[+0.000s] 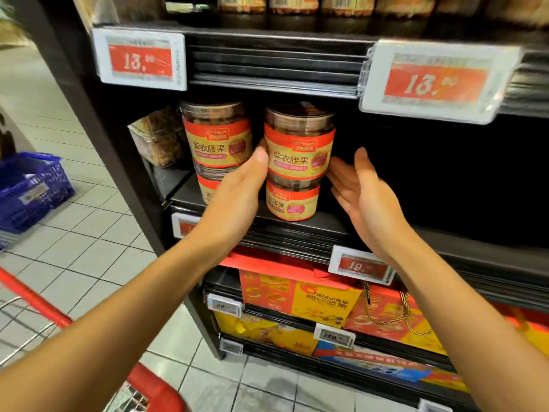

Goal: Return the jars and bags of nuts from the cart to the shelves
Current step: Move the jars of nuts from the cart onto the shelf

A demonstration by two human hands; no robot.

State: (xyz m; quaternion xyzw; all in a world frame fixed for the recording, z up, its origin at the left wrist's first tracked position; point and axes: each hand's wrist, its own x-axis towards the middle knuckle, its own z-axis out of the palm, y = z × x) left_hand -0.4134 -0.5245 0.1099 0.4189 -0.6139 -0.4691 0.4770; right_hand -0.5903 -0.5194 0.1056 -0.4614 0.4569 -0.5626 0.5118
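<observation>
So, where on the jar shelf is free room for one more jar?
Free: the dark stretch of shelf right of the right jar stack, past the right hand. Crowded: the left end, where the left jar stack stands beside a clear pack, and the left hand fills the gap between the stacks.

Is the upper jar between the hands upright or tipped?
Upright: the upper jar stands squarely on the lower jar, lid up.

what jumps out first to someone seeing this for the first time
The top right jar of two red-labelled stacks on the middle shelf, framed by both hands: the left hand has its thumb against it, the right hand is open beside it. Up right, a big red price tag reads 13.
</observation>
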